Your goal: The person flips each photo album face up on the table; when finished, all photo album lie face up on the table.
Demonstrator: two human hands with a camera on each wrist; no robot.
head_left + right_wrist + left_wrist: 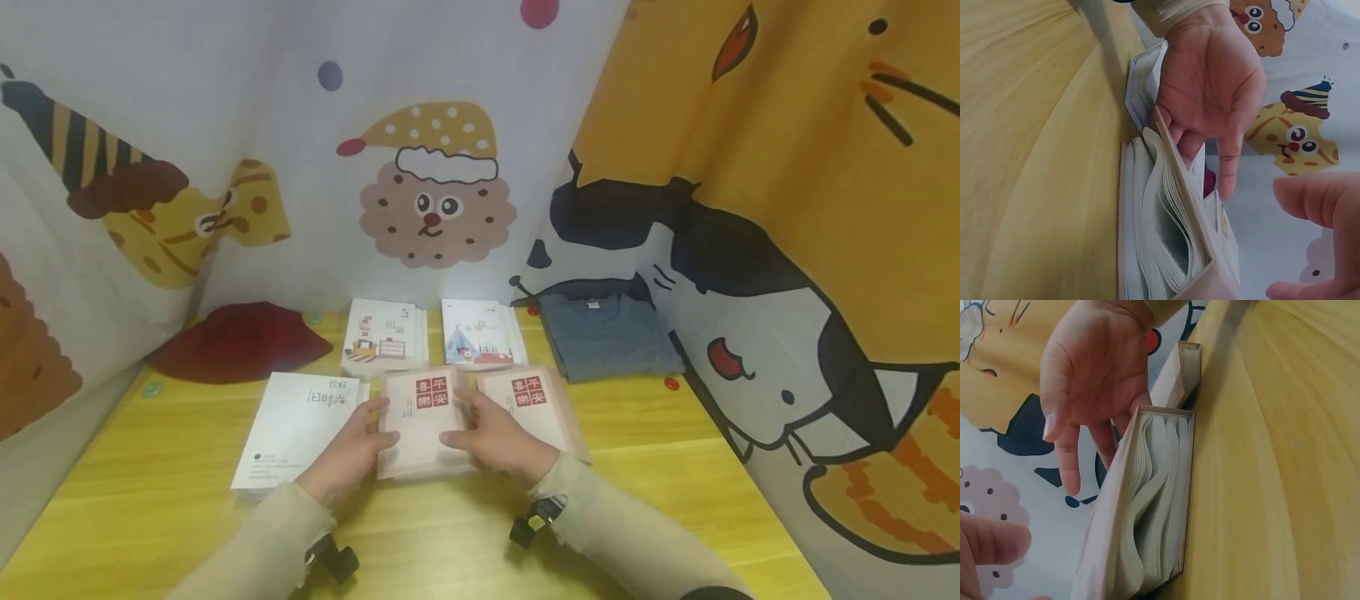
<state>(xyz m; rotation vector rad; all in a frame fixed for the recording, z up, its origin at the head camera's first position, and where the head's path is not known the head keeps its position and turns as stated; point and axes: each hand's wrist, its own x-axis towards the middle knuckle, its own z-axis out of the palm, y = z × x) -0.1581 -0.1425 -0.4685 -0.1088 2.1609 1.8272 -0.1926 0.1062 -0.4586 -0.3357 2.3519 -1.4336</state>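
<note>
Okay, so you've got the red-stamped book [420,429] between both hands, lying face up, by the look of it flat on the yellow table [637,425]. That book is the landmark. Your left hand [348,454] is along its left side, your right hand [506,433] along its right; both are spread, fingers fairly straight, thumbs out at the cover's edges. No pinch shows; can't tell how firmly either presses, if at all. Just right of the book is a matching book [555,412], partly under your right hand; just left, a white book [281,429]. Two illustrated books [382,333] [482,333] stand behind it, the red hat [240,342] far back left, the folded grey shirt [607,333] back right. Step in hand reads as placing or squaring this book in the near row, probably near done. Next move likely calls for a light push from both sides if it needs lining up, else lifting both hands straight off; careful, the wrist views show wavy pages, so a thumb could snag the cover.
</note>
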